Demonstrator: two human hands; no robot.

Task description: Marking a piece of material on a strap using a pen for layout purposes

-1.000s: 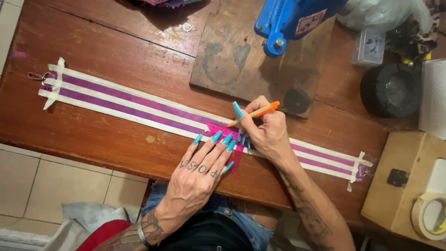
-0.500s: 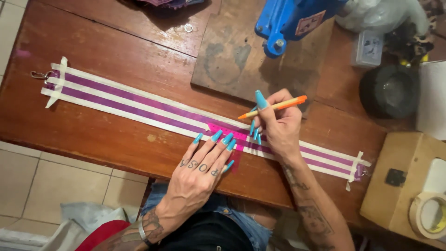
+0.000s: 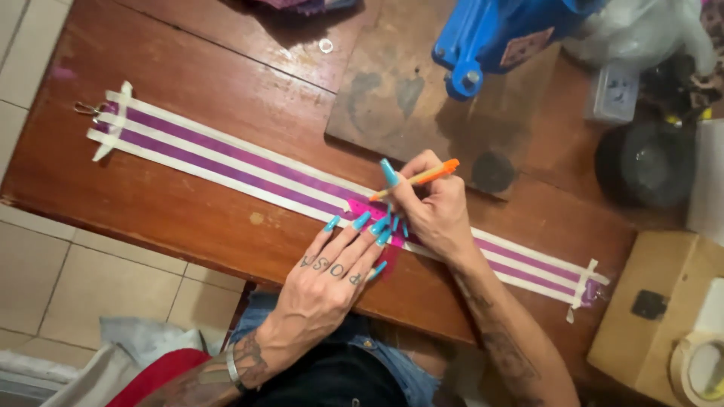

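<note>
Purple strap lies taped at both ends on the wooden surface. Left hand, fingers flat and released, pins a pink template; right hand fingers grasp an orange pen, marking mid-strap, most unmarked.

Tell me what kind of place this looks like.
Probably a home craft workbench: a worn wooden table with a purple strap taped down, a blue clamp tool, and a tape roll.

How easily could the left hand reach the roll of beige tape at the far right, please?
Probably not easily: the left hand lies flat on the pink piece, and the right hand with its orange pen lies between it and the roll of beige tape.
</note>
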